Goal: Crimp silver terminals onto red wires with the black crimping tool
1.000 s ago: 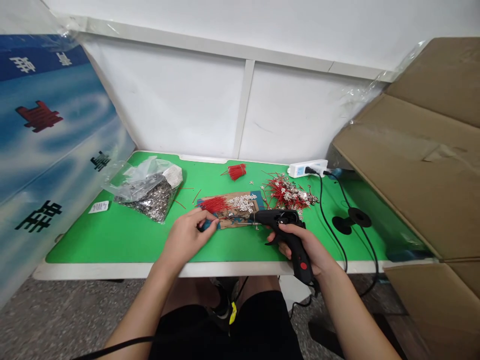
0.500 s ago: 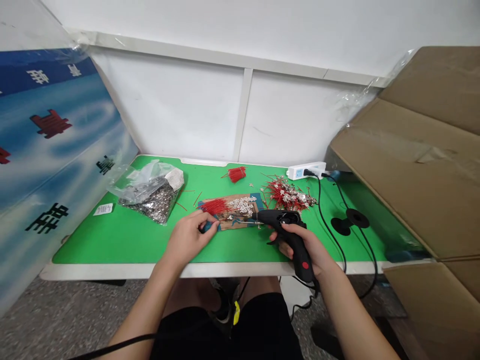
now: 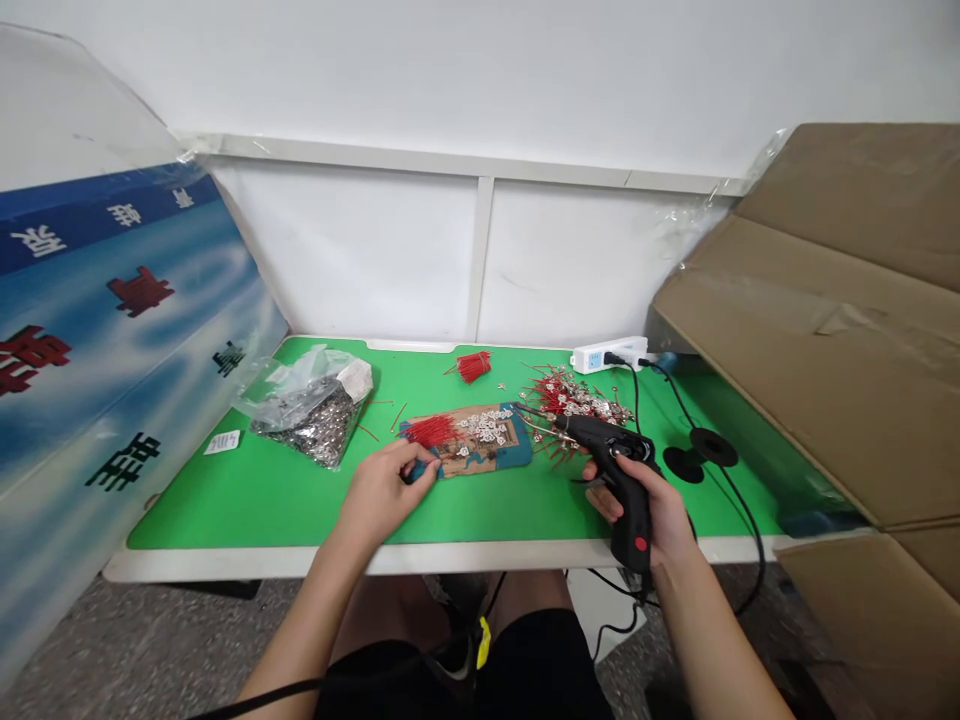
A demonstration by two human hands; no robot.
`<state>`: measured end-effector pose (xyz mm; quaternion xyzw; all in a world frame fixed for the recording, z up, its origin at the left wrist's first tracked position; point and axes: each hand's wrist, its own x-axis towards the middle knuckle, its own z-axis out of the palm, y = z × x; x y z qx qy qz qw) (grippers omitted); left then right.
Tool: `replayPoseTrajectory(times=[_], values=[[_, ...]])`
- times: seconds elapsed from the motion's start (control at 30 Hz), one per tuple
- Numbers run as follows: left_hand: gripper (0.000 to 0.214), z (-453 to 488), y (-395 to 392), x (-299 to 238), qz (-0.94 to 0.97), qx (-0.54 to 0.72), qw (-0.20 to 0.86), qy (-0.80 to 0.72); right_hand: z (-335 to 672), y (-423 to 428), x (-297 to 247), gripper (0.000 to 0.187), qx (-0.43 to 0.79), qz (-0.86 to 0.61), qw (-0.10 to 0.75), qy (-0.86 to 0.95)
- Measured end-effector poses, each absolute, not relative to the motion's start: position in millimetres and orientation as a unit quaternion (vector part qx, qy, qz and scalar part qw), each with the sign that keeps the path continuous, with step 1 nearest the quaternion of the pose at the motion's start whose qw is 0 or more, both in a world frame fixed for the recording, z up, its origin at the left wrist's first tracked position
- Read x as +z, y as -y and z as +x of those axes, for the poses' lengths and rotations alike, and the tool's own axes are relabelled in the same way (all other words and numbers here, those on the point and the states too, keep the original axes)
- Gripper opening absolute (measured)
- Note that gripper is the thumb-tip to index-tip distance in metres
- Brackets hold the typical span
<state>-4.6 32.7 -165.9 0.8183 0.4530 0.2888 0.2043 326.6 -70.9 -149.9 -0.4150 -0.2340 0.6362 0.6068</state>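
My right hand (image 3: 637, 495) is wrapped round the grip of a black soldering gun (image 3: 609, 450), whose thin metal tip points left above the right end of a cardboard piece (image 3: 510, 458). Thumb and fingers of my left hand (image 3: 390, 490) are closed at the lower left corner of that cardboard. Red wires (image 3: 433, 430) lie side by side on it, their right ends at a cluster of small silvery metal tabs (image 3: 487, 427). One tab (image 3: 463, 453) sits apart, below the cluster. Behind the gun's tip is a tangled heap of red wires with metal tabs (image 3: 577, 395).
A clear plastic bag of small metal parts (image 3: 315, 415) lies at left, near a white label (image 3: 223, 442). A bundle of red wires (image 3: 474, 367) is at the back. A white power strip (image 3: 609, 355), cords and a black spool (image 3: 712, 447) stand at right. Cardboard (image 3: 825, 300) walls the right side.
My right hand has drawn the soldering gun to the right, its tip leaving the lower part of the metal tabs. My left hand stays at the cardboard's corner. The camera view has shifted slightly.
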Motion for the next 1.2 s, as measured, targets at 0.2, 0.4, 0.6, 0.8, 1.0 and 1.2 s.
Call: replayPoseTrajectory(times=[0.2,0.4,0.6,0.8,1.0,1.2], values=[[0.028,-4.5,-32.4,-166.6,0.812,0.292,0.213,-0.459,331.7,66.6,-156.0,0.032,0.625,-0.389,0.64,0.221],[0.033,-4.3,-33.3,-166.3,0.8,0.29,0.225,-0.474,331.0,66.5,-155.2,0.04,0.632,-0.375,0.651,0.192],[0.032,-5.1,-33.1,-166.2,0.797,0.294,0.227,-0.476,331.2,69.0,-153.0,0.042,0.624,-0.378,0.663,0.168],[0.031,-4.9,-32.7,-167.4,0.796,0.295,0.22,-0.48,332.0,70.2,-157.5,0.04,0.626,-0.37,0.663,0.18],[0.031,-3.8,-30.8,-163.9,0.795,0.303,0.219,-0.477,333.6,70.6,-160.2,0.04,0.628,-0.359,0.663,0.192],[0.031,-2.7,-31.3,-165.1,0.794,0.313,0.222,-0.472,335.0,70.1,-163.2,0.041,0.63,-0.354,0.665,0.188]])
